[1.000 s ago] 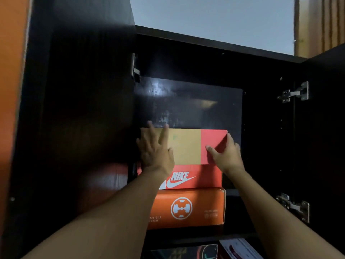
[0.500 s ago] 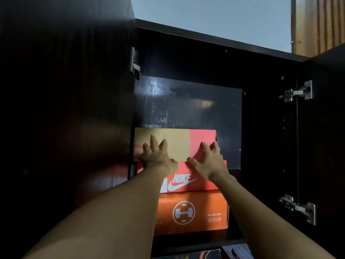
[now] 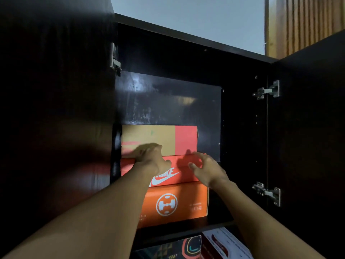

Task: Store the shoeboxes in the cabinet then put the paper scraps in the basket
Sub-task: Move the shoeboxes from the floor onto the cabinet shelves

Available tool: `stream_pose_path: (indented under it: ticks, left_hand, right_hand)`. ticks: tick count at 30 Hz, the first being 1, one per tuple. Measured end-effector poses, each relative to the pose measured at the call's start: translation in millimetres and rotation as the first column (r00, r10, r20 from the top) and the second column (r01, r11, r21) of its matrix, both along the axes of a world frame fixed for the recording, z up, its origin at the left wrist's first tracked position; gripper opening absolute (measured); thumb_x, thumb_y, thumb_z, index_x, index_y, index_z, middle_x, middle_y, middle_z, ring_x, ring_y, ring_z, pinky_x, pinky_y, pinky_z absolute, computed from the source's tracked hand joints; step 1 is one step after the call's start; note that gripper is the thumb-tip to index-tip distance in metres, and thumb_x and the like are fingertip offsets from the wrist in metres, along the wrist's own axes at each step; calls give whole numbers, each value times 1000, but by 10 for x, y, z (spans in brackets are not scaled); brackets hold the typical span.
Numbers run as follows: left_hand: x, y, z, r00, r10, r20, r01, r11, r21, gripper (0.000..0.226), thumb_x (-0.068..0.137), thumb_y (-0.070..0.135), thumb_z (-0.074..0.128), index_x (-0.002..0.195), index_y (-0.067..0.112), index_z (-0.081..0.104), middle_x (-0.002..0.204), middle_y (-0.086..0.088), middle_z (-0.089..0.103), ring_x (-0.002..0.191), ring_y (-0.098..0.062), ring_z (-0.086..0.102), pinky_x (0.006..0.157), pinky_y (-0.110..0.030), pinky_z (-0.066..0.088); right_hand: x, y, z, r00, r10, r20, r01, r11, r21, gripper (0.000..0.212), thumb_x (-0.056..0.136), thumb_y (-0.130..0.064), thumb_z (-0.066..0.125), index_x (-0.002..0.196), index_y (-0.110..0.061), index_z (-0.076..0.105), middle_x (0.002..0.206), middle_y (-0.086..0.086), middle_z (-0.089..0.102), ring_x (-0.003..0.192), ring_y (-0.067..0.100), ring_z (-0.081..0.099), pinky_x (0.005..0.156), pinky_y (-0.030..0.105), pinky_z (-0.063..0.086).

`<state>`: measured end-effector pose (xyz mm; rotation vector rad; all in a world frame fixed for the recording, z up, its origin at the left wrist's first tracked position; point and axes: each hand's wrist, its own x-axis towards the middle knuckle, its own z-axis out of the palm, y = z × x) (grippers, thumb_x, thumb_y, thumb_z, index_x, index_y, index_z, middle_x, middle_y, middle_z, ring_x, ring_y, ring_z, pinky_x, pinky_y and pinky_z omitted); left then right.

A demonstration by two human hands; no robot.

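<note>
The dark cabinet (image 3: 186, 43) has both doors open. Three shoeboxes sit in a stack on its shelf (image 3: 186, 228), pushed up to the left wall.

The top box (image 3: 168, 139) is tan with a red part on its right side and a tiny green triangle. Under it is a red box (image 3: 186, 172) with "NIKE" and a white swoosh; the left hand hides part of the word. The bottom box is the orange box (image 3: 186, 200), with a round white logo and small white print that is too small to read.

The left hand (image 3: 149, 157) is blurry. Its fingers lie against the front of the top box near the bottom edge, and it grips nothing. The right hand (image 3: 207, 171) is released, with its fingers spread in front of the red box. I cannot tell if it touches the box.

There is a lot of open room above the top box. There is also a gap between the stack and the right wall, where two silver hinges (image 3: 268, 90) show.

Below the shelf there is a dark box (image 3: 168, 247) with bright curved lines and a white box (image 3: 224, 243) with red marks.
</note>
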<state>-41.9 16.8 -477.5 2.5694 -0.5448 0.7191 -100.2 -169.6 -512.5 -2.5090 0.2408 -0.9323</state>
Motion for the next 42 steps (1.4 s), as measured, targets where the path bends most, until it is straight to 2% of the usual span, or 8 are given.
stream_pose_path:
  ticks: [8,10,13,20,26,29,36,42]
  left_hand:
    - [-610,-571,-889,918,-380,-116,359,919,-165,45,84,42,59,128,29,58,123,-5,67,114,-26,62,93,-33,50]
    - [-778,-740,-1233,877,-451,-166,422,888,-184,40,85,43,58,121,29,61,119,-4,68,108,-28,63,84,-30,49]
    - [-1044,-1007,-1700,794,-553,-252,507,831,-229,45,87,43,58,129,27,57,121,-4,67,111,-25,62,92,-34,50]
    - [-2058,-1529,-2579,543,-745,-388,701,656,-279,45,90,41,57,133,29,55,122,-1,65,113,-24,60,89,-32,49]
    - [-3183,-1680,-3026,270,-831,-486,796,477,-372,41,89,38,61,129,28,60,114,-3,68,104,-22,63,83,-26,46]
    - [-3869,-1800,-3172,156,-845,-512,819,400,-411,40,87,35,62,127,27,62,115,-4,68,104,-24,64,90,-33,52]
    - [-5517,-2293,-3403,-33,-837,-546,855,259,-449,42,90,34,62,130,23,58,108,-2,61,100,-23,61,83,-29,47]
    - [-6843,-2766,-3896,-145,-751,-645,882,197,-428,41,93,39,60,131,24,57,107,-1,60,92,-19,58,78,-26,43]
  right_hand:
    - [-1017,-232,-946,996,-73,61,54,964,260,55,88,-54,58,138,-33,50,137,-2,57,128,18,53,106,40,44]
    - [-1257,-294,-1301,987,-158,11,147,943,299,61,83,-62,55,137,-35,49,135,-2,59,126,19,53,105,43,45]
    - [-1691,-362,-1764,946,-310,-89,323,895,308,56,90,-56,55,140,-32,48,139,3,56,127,22,52,104,42,44]
    - [-3061,-477,-2620,746,-613,-260,666,699,262,52,92,-52,54,139,-29,50,138,3,57,124,22,55,101,38,45]
    - [-4546,-284,-2950,553,-732,-397,830,527,185,51,94,-48,55,139,-24,51,139,5,58,125,26,54,98,36,43]
    - [-5309,-238,-2992,476,-777,-411,878,441,184,54,93,-51,54,140,-25,49,141,3,56,125,24,55,101,40,45]
    - [-6801,-289,-3222,352,-846,-401,932,276,237,53,95,-50,52,141,-25,49,138,6,57,123,26,56,98,41,47]
    - [-7952,-333,-4032,299,-826,-477,921,120,371,54,95,-49,52,141,-21,48,139,4,56,126,24,55,100,38,46]
